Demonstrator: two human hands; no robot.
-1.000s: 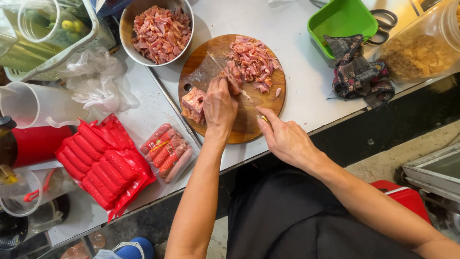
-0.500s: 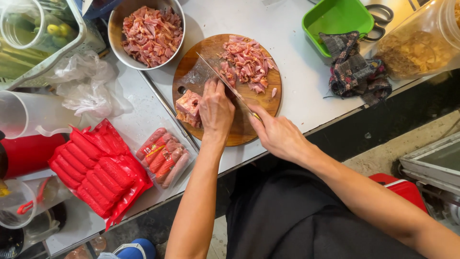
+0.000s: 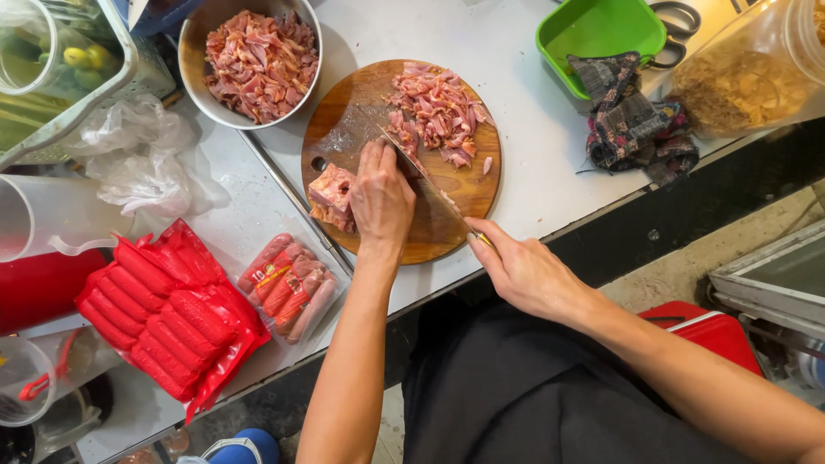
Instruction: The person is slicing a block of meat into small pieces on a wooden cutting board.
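Observation:
A round wooden cutting board (image 3: 438,225) lies on the white counter. My left hand (image 3: 381,199) presses down on a stack of pink meat slices (image 3: 331,196) at the board's near left. My right hand (image 3: 520,271) grips the handle of a knife (image 3: 421,170) whose blade runs across the board right beside my left fingers. A pile of chopped meat (image 3: 436,109) lies at the far side of the board.
A metal bowl (image 3: 196,90) of chopped meat stands at the far left. Packs of red sausages (image 3: 163,314) and a smaller sausage pack (image 3: 288,285) lie near left. A green tray (image 3: 601,30), a dark cloth (image 3: 632,125), scissors (image 3: 679,21) and a clear container (image 3: 743,82) are at right.
The knife blade has shifted slightly across the board beside my left fingers. Both hands stay at the board; the view has moved a little.

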